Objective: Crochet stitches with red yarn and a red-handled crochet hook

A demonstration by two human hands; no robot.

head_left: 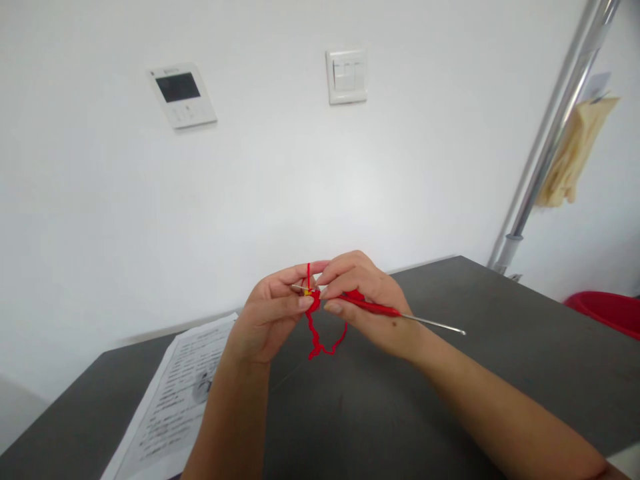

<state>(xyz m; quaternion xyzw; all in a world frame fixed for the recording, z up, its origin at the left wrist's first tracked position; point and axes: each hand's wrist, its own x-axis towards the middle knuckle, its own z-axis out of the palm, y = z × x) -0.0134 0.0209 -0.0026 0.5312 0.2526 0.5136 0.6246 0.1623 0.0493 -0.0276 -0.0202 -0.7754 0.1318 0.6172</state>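
Note:
My left hand (273,310) pinches a small piece of red crochet work (313,303) between thumb and fingers, with a bit of yellow at its upper edge. A strand of red yarn (309,273) runs up over the left index finger. My right hand (367,293) grips a crochet hook (377,308) by its red handle. The hook's thin metal tip reaches left to the red piece, and its other metal end sticks out to the right past the wrist. Loose red yarn (316,343) dangles in a loop below both hands. Fingers partly hide the stitches.
Printed sheets of paper (175,393) lie on the dark grey table (380,413) at the left, partly under my left forearm. Behind is a white wall with a switch (347,77) and a panel (183,97). A metal pole (555,133) and a red basin (603,310) are at the right.

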